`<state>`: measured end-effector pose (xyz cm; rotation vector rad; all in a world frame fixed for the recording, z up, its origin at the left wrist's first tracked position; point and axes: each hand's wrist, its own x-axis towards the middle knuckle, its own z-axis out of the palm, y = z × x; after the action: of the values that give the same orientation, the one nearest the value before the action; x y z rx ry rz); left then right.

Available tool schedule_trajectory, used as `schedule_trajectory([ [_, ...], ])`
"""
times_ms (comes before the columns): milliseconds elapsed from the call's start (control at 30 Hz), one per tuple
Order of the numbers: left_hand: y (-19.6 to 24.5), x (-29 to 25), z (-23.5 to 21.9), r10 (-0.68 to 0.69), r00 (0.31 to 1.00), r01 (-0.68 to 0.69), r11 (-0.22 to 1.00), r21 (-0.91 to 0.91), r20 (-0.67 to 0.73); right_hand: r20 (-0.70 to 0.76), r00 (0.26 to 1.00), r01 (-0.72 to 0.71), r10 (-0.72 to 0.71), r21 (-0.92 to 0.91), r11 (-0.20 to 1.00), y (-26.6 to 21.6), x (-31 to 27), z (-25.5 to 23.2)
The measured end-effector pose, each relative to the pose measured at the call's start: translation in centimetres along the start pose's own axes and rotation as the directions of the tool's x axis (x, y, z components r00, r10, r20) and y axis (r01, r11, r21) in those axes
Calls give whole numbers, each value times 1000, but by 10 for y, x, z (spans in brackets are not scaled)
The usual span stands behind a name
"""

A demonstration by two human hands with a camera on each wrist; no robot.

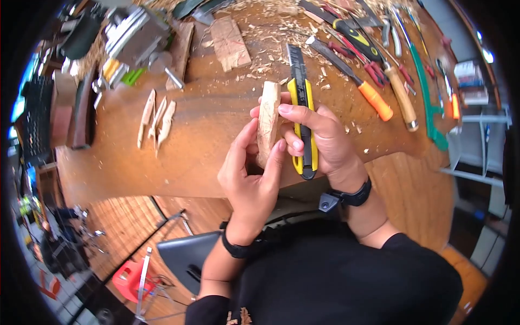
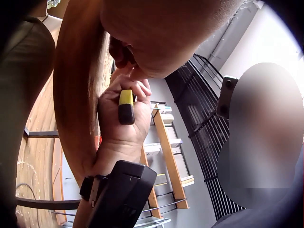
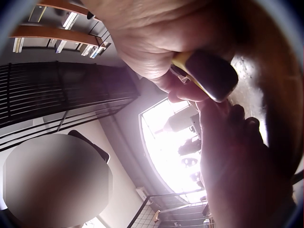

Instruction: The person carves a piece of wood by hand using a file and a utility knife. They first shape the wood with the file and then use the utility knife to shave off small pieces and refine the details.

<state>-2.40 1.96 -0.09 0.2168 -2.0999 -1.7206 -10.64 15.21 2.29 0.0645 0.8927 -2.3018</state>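
In the head view a pale, faceted piece of wood [image 1: 268,116] stands nearly upright between both hands. My left hand [image 1: 250,168] pinches its lower part between thumb and fingers. My right hand [image 1: 330,135] grips a yellow and black utility knife [image 1: 307,146], its dark blade pointing away from the body. The right thumb lies against the wood's upper side. In the left wrist view the knife's butt end [image 2: 126,107] sticks out of the right fist; the wood is hidden there. The right wrist view shows the knife handle [image 3: 211,76] close up, beside the left hand [image 3: 232,156].
Thin carved wood pieces [image 1: 157,122] lie on the wooden table [image 1: 189,162] at left. A metal vise [image 1: 135,38] and a flat board [image 1: 229,43] are behind them. Wood shavings [image 1: 271,27] cover the back. Orange-handled file [image 1: 375,100], saw [image 1: 422,86] and several tools lie right.
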Motion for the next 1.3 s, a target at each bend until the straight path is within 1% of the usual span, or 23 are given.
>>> schedule_trajectory([
  [67, 6, -2, 2, -31, 998, 28, 998, -51, -50, -7, 998, -56, 55, -57, 997, 1, 1, -2],
  [133, 12, -4, 5, -122, 992, 124, 978, -170, 19, 1, 1000, -17, 17, 83, 996, 1, 4, -4],
  [200, 20, -10, 5, -149, 989, 150, 959, -242, 24, -9, 1000, -29, 30, 99, 995, -3, 4, -3],
  [267, 30, -18, 1, -297, 944, 322, 925, -204, 146, 57, 998, -30, 21, 153, 988, -3, 5, -5],
  [333, 35, -23, 4, -312, 941, 336, 914, -230, 133, 60, 997, -51, 43, 145, 988, -5, 5, -2],
  [400, 42, -22, 9, -286, 955, 295, 897, -330, 77, -96, 995, -13, 27, 142, 990, -7, 6, 5],
  [467, 44, -23, 11, -292, 953, 303, 887, -349, 83, -130, 991, 2, 8, 79, 997, -8, 7, 2],
  [533, 45, -21, 14, -292, 952, 303, 880, -365, 86, 98, 994, -72, 57, 167, 983, -7, 9, -10],
  [600, 48, -22, 19, -316, 947, 301, 810, -503, 57, 106, 993, -74, 58, 155, 985, -7, 11, -14],
  [667, 49, -22, 25, -317, 947, 295, 793, -534, 52, 14, 1000, -14, 13, 96, 995, -5, 12, -15],
  [700, 50, -22, 26, -309, 950, 285, 784, -551, 50, 21, 1000, -11, 10, 91, 996, -5, 14, -14],
  [733, 51, -23, 28, -303, 952, 275, 776, -568, 47, -20, 1000, 7, -6, 54, 998, -4, 13, -12],
  [800, 50, -24, 27, -301, 952, 276, 783, -558, 48, 58, 998, -43, 37, 105, 994, -3, 14, -16],
  [867, 52, -25, 26, -310, 949, 281, 746, -604, 59, 26, 999, -31, 29, 83, 996, -3, 11, -10],
  [933, 49, -26, 24, -296, 954, 267, 757, -596, 51, -116, 993, -12, 16, 35, 999, -3, 5, 1],
  [967, 48, -27, 23, -299, 953, 274, 761, -588, 58, -114, 993, -8, 12, 34, 999, -2, 5, -1],
  [1033, 48, -27, 20, -300, 952, 279, 765, -580, 62, -23, 1000, -5, 5, 30, 1000, -1, 7, -11],
  [1067, 47, -26, 18, -303, 950, 287, 768, -572, 70, -21, 1000, -3, 4, 30, 1000, -1, 8, -14],
  [1133, 46, -23, 16, -306, 948, 298, 773, -560, 83, 186, 981, -74, 52, 113, 991, -2, 8, -18],
  [1200, 42, -16, 12, -269, 962, 262, 857, -443, 49, 145, 989, -13, 2, 73, 997, 2, 9, -17],
  [1233, 37, -14, 10, -227, 974, 216, 927, -306, 0, 105, 993, 48, -51, 30, 998, 3, 9, -17],
  [1267, 27, -12, 12, -113, 992, 102, 982, -158, -63, 152, 987, 56, -52, -20, 998, 1, 9, -20],
  [1300, 27, -12, 10, -89, 994, 84, 993, -88, -61, 114, 989, 106, -99, -57, 993, 2, 4, -16],
])
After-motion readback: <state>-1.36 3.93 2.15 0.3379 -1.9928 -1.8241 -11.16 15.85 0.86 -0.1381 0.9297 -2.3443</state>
